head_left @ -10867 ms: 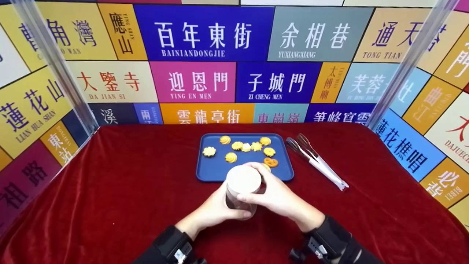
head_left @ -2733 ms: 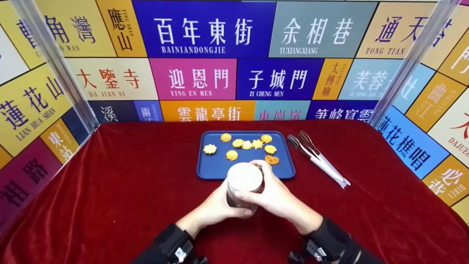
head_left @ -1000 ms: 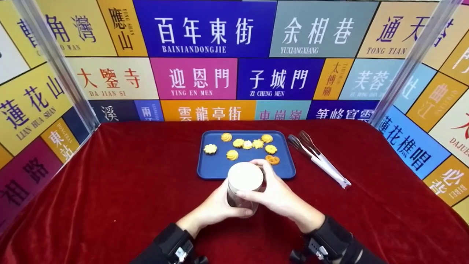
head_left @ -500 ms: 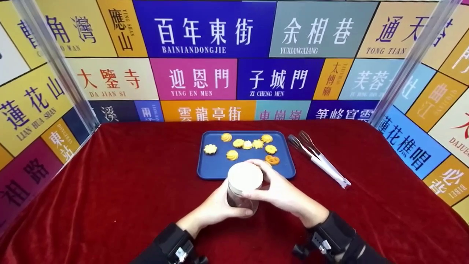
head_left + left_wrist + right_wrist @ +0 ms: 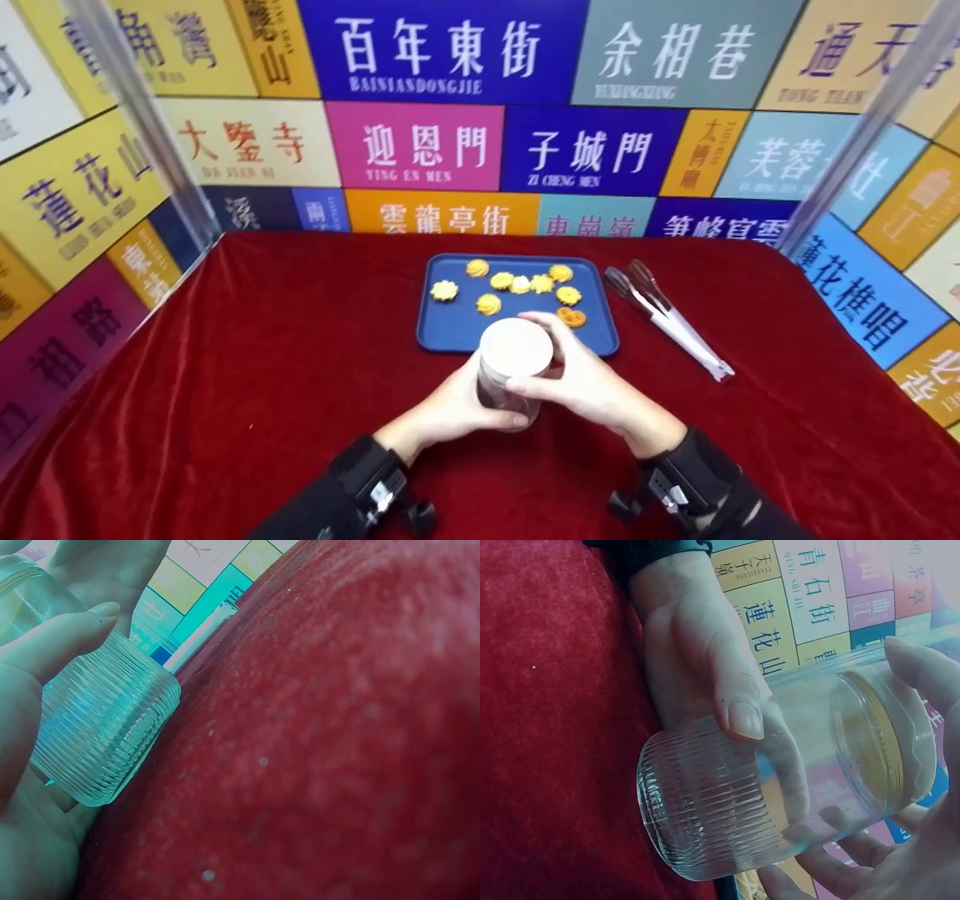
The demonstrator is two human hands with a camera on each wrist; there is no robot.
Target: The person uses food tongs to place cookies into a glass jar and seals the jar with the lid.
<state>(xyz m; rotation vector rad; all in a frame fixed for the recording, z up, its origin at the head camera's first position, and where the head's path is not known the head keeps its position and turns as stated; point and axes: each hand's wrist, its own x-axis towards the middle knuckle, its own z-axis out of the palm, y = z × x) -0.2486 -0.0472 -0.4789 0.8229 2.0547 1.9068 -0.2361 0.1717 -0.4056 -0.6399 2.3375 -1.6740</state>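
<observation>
A clear jar point(image 5: 705, 802) with a ribbed lower part stands upright in the middle of the red cloth, near the tray's front edge. A white lid point(image 5: 516, 346) sits on top of it. My left hand point(image 5: 457, 409) grips the jar's body from the left, its thumb across the front. Around the lid's right side curl the fingers and thumb of my right hand point(image 5: 592, 386). In the right wrist view a yellowish ring point(image 5: 881, 742) shows beneath the lid, and the glass looks see-through. The left wrist view shows the jar's base close to the cloth.
Behind the jar lies a blue tray point(image 5: 450, 337) with several yellow cookies point(image 5: 488, 304) and a brown pretzel point(image 5: 571, 317). White-handled tongs point(image 5: 671, 322) lie right of it. Panels with Chinese lettering point(image 5: 420, 142) and clear posts point(image 5: 142, 120) border the red-clothed table point(image 5: 315, 337).
My right hand has shifted its grip slightly around the lid, while my left hand keeps holding the jar. The head view has tilted, so the scene sits a little higher and further right.
</observation>
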